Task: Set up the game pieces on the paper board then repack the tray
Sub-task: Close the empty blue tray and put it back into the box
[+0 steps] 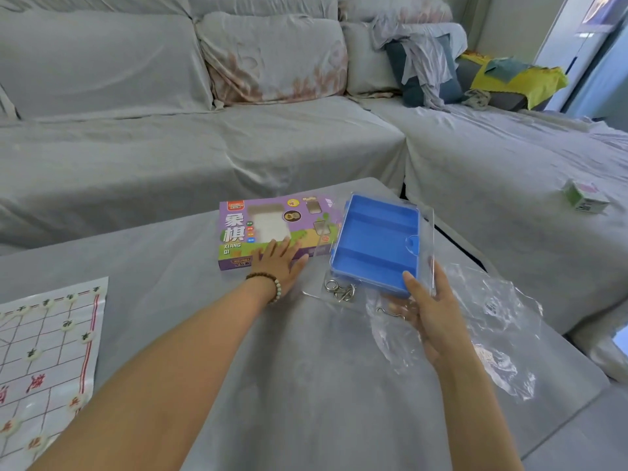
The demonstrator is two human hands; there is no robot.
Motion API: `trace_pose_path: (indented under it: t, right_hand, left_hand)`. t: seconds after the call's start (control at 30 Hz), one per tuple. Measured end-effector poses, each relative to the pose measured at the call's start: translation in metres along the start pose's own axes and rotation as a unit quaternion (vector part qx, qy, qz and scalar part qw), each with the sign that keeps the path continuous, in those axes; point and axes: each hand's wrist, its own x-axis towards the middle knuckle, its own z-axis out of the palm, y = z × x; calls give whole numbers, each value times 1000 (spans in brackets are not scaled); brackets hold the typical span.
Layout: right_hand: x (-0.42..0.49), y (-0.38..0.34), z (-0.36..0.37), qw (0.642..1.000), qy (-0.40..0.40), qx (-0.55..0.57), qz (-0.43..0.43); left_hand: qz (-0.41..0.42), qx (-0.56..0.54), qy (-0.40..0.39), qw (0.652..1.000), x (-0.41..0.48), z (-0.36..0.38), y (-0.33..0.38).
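A blue plastic tray (375, 243) with empty long slots and a clear cover is tilted up above the grey covered table; my right hand (431, 307) grips its near edge. My left hand (280, 263) lies flat with straight fingers on the near edge of the purple game box (272, 229) marked XIANG QI. At the far left the paper board (47, 362) lies on the table with several round white game pieces (85, 336) standing on its lines.
Metal rings (339, 289) lie under the tray's near corner. A crumpled clear plastic bag (492, 338) spreads under and right of my right hand. A covered sofa (204, 141) runs behind the table, with a small green-white box (584, 197) on its right seat.
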Motion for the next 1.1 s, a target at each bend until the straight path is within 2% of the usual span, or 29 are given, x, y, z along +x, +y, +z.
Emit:
trace_pose_path:
  t: [0.27, 0.37, 0.43, 0.5, 0.57, 0.73, 0.8, 0.93, 0.97, 1.07, 1.1]
  right_hand:
    - [-18, 1, 3, 1000, -23, -15, 7]
    - [-28, 1, 1, 999, -28, -19, 4]
    - [-35, 1, -1, 999, -33, -23, 4]
    - [-40, 3, -2, 999, -38, -28, 7]
    - [-46, 6, -3, 998, -48, -35, 8]
    - [-61, 12, -12, 997, -57, -47, 2]
    - [-70, 10, -21, 997, -58, -50, -5]
    - [-86, 4, -41, 996, -71, -52, -9]
    - [-92, 2, -46, 996, -76, -53, -6]
    - [-113, 2, -60, 989, -112, -95, 1]
    - [-120, 3, -65, 986, -129, -107, 6]
  left_hand:
    - [150, 11, 19, 988, -85, 2, -86]
    - [200, 69, 118, 970, -120, -9, -111]
    - [169, 73, 178, 967, -139, -12, -112]
    - [122, 24, 167, 978, -154, -8, -94]
    - [77, -49, 124, 988, -158, 3, -70]
    - [27, -15, 27, 999, -151, 35, -22]
    - [50, -4, 69, 996, -157, 44, -22]
    - [178, -71, 155, 969, -188, 41, -41]
    - [208, -66, 158, 963, -195, 41, -48]
    - [239, -53, 81, 966, -211, 39, -71]
    - [252, -30, 94, 963, -216, 35, -74]
